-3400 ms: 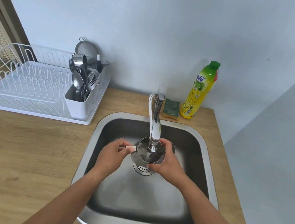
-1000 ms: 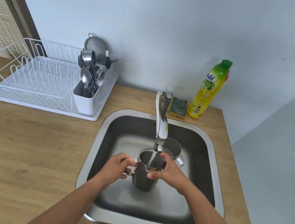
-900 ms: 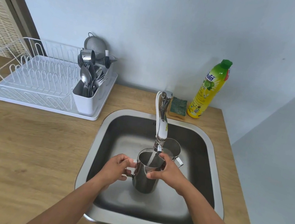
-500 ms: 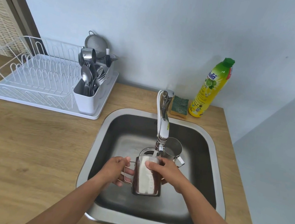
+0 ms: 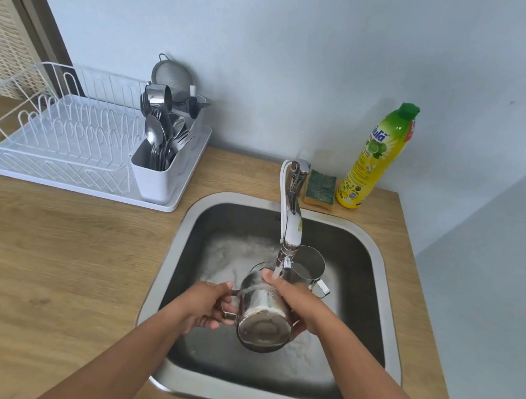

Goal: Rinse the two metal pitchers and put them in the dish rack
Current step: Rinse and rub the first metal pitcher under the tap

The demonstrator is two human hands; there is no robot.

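Note:
A metal pitcher [image 5: 262,318] is tipped on its side over the sink [image 5: 184,233], its base facing me and its mouth pointing away. My left hand [image 5: 202,304] grips its handle. My right hand [image 5: 292,302] wraps its body from the right. Water runs from the faucet [image 5: 291,216] onto the pitcher and my right fingers. A second metal pitcher [image 5: 308,266] stands upright in the sink just behind, its handle to the right. The white dish rack [image 5: 63,141] sits on the counter at the back left.
A cutlery holder [image 5: 156,169] full of spoons and forks fills the rack's right end, with a strainer behind it. A green sponge [image 5: 321,188] and a yellow dish soap bottle [image 5: 377,160] stand behind the sink. Wooden counter [image 5: 49,256] stretches to the left.
The pitcher in my hands has gone from upright under the stream to tipped over with its base toward me. Water has spilled onto the sink floor. The second pitcher has not moved.

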